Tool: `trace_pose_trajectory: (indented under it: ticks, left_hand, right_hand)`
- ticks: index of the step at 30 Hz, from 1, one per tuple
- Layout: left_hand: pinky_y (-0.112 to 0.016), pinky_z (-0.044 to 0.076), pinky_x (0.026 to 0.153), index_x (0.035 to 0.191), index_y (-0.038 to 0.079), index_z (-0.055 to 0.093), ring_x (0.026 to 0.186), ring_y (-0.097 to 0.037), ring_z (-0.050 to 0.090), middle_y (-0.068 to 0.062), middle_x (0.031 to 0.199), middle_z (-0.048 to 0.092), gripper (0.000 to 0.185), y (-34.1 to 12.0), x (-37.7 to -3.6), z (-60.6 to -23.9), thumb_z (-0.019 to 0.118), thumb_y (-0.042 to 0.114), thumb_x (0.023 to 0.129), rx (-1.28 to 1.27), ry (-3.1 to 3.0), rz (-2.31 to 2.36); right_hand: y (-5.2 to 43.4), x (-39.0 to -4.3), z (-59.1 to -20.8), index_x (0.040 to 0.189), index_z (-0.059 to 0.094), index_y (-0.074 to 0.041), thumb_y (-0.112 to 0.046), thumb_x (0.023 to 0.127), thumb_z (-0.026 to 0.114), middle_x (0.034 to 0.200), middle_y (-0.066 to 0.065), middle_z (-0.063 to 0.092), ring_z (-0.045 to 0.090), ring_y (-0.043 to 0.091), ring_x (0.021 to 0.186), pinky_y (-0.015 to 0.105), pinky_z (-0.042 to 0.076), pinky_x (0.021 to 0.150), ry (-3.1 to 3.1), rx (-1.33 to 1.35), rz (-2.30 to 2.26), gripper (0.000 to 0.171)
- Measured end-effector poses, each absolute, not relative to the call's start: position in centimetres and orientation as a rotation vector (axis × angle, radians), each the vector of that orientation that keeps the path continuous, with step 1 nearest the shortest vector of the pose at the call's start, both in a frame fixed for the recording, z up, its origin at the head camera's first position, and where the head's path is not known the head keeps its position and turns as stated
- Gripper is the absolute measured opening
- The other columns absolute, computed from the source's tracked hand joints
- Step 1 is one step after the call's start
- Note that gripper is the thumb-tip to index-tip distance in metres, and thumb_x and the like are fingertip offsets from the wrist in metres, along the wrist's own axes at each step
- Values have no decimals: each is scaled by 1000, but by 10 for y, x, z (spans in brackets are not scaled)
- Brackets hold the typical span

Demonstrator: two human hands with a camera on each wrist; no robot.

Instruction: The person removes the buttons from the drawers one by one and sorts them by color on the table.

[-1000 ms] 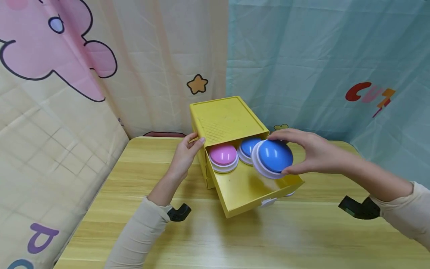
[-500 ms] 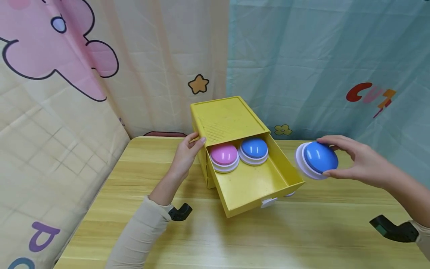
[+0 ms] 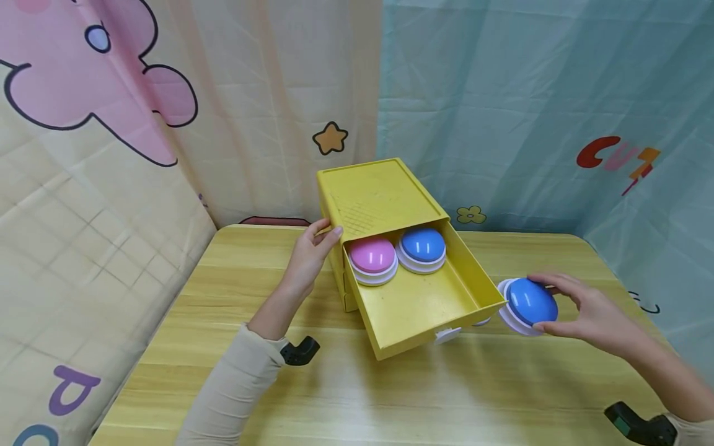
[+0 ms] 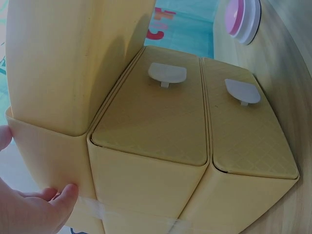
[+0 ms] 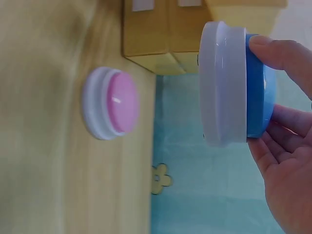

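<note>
My right hand (image 3: 594,313) pinches a blue dome push button (image 3: 532,301) with a white base, thumb on one side of the dome and fingers on the other. It is held over the table, just right of the drawer's front corner. My left hand (image 3: 307,257) touches the upper left side of the yellow drawer cabinet (image 3: 385,192). In the left wrist view its fingertips (image 4: 68,192) press the side wall. The pulled-out top drawer (image 3: 424,310) holds a pink push button (image 3: 372,255) and another blue one (image 3: 423,246) at its back.
Another pink push button (image 5: 122,102) stands on the wooden table (image 3: 279,396); in the head view the drawer hides most of it. Two lower drawers (image 4: 156,107) with white handles are closed. Printed curtains (image 3: 502,111) hang behind the table.
The right hand has carried the blue push button out of the drawer to the right, then lowered it beside the drawer's front corner. The left hand stays at the cabinet's side.
</note>
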State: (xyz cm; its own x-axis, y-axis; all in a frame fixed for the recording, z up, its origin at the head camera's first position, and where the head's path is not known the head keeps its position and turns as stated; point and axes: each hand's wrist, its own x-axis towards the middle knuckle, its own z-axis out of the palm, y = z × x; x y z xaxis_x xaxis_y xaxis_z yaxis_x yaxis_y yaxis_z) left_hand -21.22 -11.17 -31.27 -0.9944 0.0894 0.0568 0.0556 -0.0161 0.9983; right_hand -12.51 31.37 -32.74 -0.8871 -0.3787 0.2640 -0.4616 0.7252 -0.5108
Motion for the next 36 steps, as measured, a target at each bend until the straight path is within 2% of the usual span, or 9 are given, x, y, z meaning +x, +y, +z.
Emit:
trace_pose_trajectory:
  ticks: [6, 11, 14, 19, 24, 30, 34, 36]
  left_hand:
    - [-38, 27, 99, 136, 1, 32, 116, -23, 40, -15, 129, 41, 61, -114, -217, -322, 58, 29, 89, 179, 2213, 2220]
    - [-38, 28, 99, 136, 1, 32, 116, -23, 41, -14, 128, 41, 61, -113, -218, -323, 58, 29, 89, 176, 2226, 2219]
    - [-38, 28, 99, 136, 1, 33, 115, -23, 41, -14, 128, 41, 60, -112, -218, -323, 57, 28, 89, 171, 2224, 2223]
    - [-38, 29, 98, 136, 1, 33, 115, -22, 40, -14, 129, 40, 60, -112, -218, -322, 57, 28, 89, 169, 2221, 2228]
    - [-38, 28, 99, 136, 1, 32, 116, -23, 39, -13, 131, 39, 60, -112, -218, -322, 57, 29, 89, 166, 2223, 2225]
    - [-38, 29, 98, 135, 1, 33, 116, -22, 40, -12, 133, 38, 59, -112, -219, -323, 57, 29, 89, 166, 2246, 2213]
    - [-38, 28, 99, 136, 1, 33, 117, -22, 39, -11, 133, 37, 59, -112, -218, -323, 57, 28, 89, 165, 2239, 2222]
    - [-38, 28, 99, 136, 1, 33, 117, -23, 39, -11, 134, 37, 59, -112, -218, -323, 57, 28, 89, 169, 2232, 2229]
  right_hand:
    - [306, -118, -364, 124, 50, -7, -24, 66, 81, 118, 7, 49, 45, 3, 93, 23, 46, 70, -2882, 629, 908, 68]
    - [300, -113, -391, 123, 52, -8, -29, 65, 81, 117, 8, 51, 48, 8, 93, 35, 48, 71, -2907, 609, 960, 68]
    - [296, -109, -404, 121, 53, -7, -30, 64, 81, 116, 7, 52, 49, 9, 93, 36, 48, 71, -2911, 623, 992, 68]
    - [290, -104, -419, 117, 55, -4, -28, 62, 82, 114, 8, 53, 51, 9, 91, 30, 47, 73, -2897, 661, 1021, 66]
    - [286, -99, -428, 116, 55, -2, -28, 61, 83, 114, 13, 53, 52, 9, 90, 27, 47, 73, -2884, 723, 1040, 67]
    - [283, -99, -436, 115, 54, -1, -31, 61, 82, 114, 13, 52, 51, 11, 94, 25, 46, 75, -2887, 766, 994, 68]
    - [282, -99, -433, 116, 53, -2, -33, 62, 82, 114, 12, 52, 52, 14, 94, 27, 46, 76, -2898, 785, 981, 69]
    - [282, -100, -430, 118, 53, -3, -34, 62, 81, 115, 11, 52, 52, 18, 94, 32, 47, 76, -2912, 769, 980, 69]
